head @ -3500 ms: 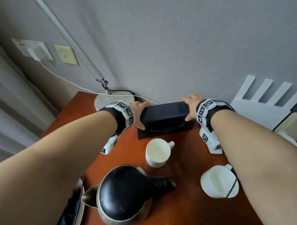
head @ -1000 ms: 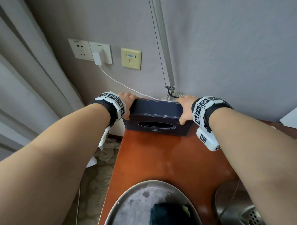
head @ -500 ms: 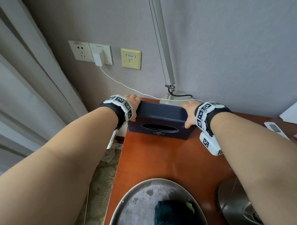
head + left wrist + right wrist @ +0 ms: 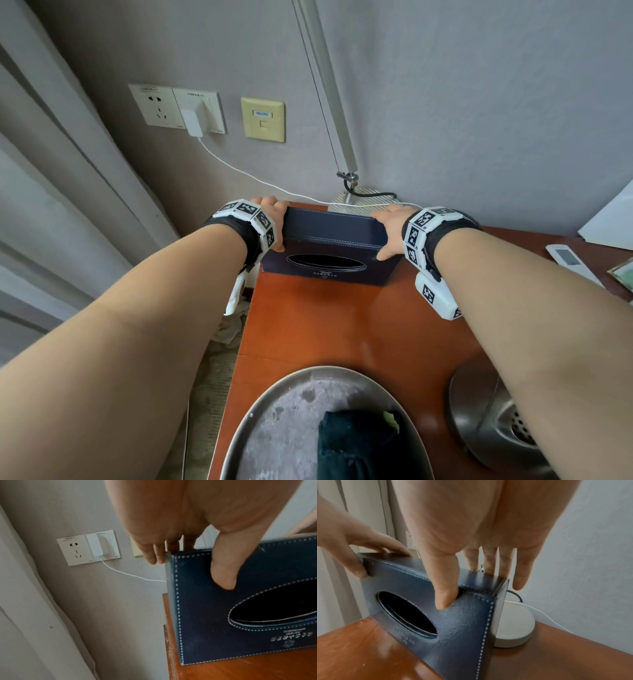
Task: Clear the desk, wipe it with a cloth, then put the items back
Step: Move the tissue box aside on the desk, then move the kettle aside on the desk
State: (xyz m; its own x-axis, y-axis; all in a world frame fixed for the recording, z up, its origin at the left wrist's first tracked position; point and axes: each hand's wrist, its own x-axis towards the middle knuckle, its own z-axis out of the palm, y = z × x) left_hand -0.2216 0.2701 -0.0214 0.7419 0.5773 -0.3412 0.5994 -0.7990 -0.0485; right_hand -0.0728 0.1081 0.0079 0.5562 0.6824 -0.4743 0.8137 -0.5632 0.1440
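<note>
A navy leather tissue box (image 4: 329, 240) with white stitching stands at the far left corner of the reddish wooden desk (image 4: 325, 325), its oval opening turned towards me. My left hand (image 4: 272, 219) grips its left end, thumb on the front face (image 4: 223, 573) and fingers behind. My right hand (image 4: 390, 229) grips the right end the same way, thumb on the front (image 4: 447, 595). The box's lower edge (image 4: 223, 660) meets the desk top. A dark cloth (image 4: 356, 448) lies in a metal tray (image 4: 274, 421) near me.
A round white lamp base (image 4: 513, 626) sits just behind the box, its pole (image 4: 329, 85) rising along the wall. A white cable (image 4: 239, 174) runs from a wall socket (image 4: 202, 113). A round metal stand (image 4: 476, 407) and a remote (image 4: 572, 260) lie right. The desk's edge drops off left.
Both hands carried the box leftwards from among the cups and kettle. Over the last second it came down and slightly right, from overhanging the left edge onto the desk corner.
</note>
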